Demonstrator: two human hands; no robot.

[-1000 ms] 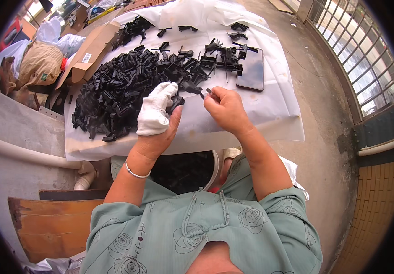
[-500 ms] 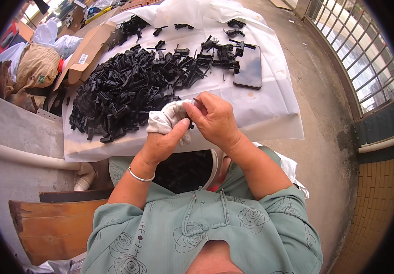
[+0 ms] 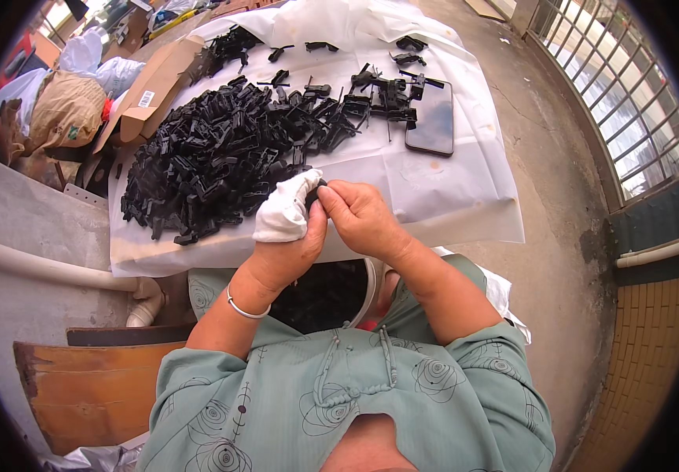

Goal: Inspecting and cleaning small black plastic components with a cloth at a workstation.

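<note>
My left hand wears a white cloth glove over its fingers, while the thumb is bare. It is closed around a small black plastic part, which is mostly covered by the fingers. My right hand presses against it, its thumb and fingers pinched on the same black part. Both hands meet above the near edge of the table, just right of a large pile of black plastic parts. Several similar parts joined to thin pins form a looser cluster farther right.
White plastic sheeting covers the table. A phone lies at its right, a cardboard box at its left. Below my hands, a round tub holds dark pieces. A pipe runs along the left wall; a barred window is at right.
My right hand has dropped slightly and closed in on the left. The thin dark piece at its fingertips no longer shows. My left hand has turned, showing more of the glove's back.
</note>
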